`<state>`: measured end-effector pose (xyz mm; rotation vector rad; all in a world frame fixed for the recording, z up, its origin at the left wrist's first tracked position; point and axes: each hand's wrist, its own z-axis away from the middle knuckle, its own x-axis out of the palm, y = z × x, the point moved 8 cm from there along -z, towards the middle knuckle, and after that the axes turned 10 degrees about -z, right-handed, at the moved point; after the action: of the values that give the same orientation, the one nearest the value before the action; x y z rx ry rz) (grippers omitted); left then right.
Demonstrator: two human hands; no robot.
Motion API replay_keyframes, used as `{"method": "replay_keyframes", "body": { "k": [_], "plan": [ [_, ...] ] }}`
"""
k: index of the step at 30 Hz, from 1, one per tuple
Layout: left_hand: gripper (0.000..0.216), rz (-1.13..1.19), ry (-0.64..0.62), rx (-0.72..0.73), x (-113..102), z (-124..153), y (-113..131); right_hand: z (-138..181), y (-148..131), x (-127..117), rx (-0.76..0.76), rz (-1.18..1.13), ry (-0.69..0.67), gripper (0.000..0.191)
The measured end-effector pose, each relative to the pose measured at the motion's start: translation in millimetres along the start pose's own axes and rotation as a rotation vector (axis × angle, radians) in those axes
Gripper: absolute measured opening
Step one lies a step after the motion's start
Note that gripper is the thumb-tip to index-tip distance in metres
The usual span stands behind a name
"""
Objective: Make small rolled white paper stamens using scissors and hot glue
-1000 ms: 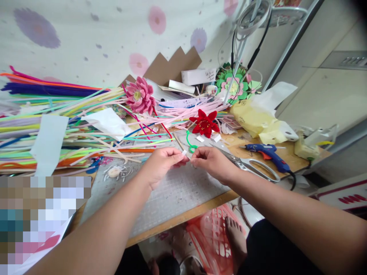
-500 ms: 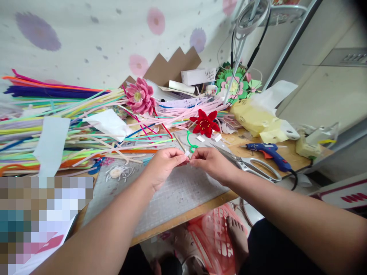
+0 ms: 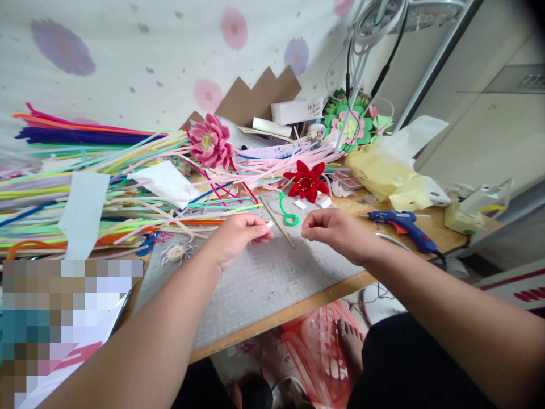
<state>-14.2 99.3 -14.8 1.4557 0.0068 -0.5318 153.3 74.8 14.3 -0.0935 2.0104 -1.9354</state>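
My left hand (image 3: pixel 244 234) pinches a small white piece (image 3: pixel 269 225), perhaps paper, between thumb and forefinger above the grey cutting mat (image 3: pixel 238 301). To its right, my right hand (image 3: pixel 326 230) has thumb and fingertips pressed together; whatever is in them, if anything, does not show. Between the hands a thin stick (image 3: pixel 279 222) lies slantwise on the mat. A green pipe cleaner (image 3: pixel 291 219) with a coiled end is beside it. Just behind, a red pipe-cleaner flower (image 3: pixel 307 182) sits near small white scraps (image 3: pixel 300 203). My right forearm hides most of the scissors.
Many coloured pipe cleaners (image 3: pixel 38 196) cover the left and back. A pink flower (image 3: pixel 210 142) lies on them. On the right are a blue glue gun (image 3: pixel 404 227) and a yellow plastic bag (image 3: pixel 374 173). A metal stand (image 3: pixel 351 85) with cables rises behind.
My hands have moved apart, the left keeping the white piece and the right shifting to the right. The stick and green coil between them show more fully; the scissors are now mostly covered.
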Motion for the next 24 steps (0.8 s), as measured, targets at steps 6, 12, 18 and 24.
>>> {"method": "replay_keyframes", "body": {
  "k": [6,12,18,24],
  "plan": [
    [0.017,0.462,-0.129,0.047,29.2,8.8,6.5,-1.4,-2.9,10.6,-0.055,-0.042,0.076,0.013],
    [0.015,0.510,-0.063,0.065,26.1,8.1,6.7,-5.8,-3.3,18.5,-0.067,0.012,0.120,0.010],
    [0.013,0.427,0.028,0.098,17.2,7.1,7.2,-12.2,-3.5,22.9,-0.083,-0.047,0.124,0.011],
    [0.013,0.226,0.105,0.090,4.0,5.0,8.2,-14.6,0.9,21.5,-0.038,-0.121,0.137,0.011]
  ]
}}
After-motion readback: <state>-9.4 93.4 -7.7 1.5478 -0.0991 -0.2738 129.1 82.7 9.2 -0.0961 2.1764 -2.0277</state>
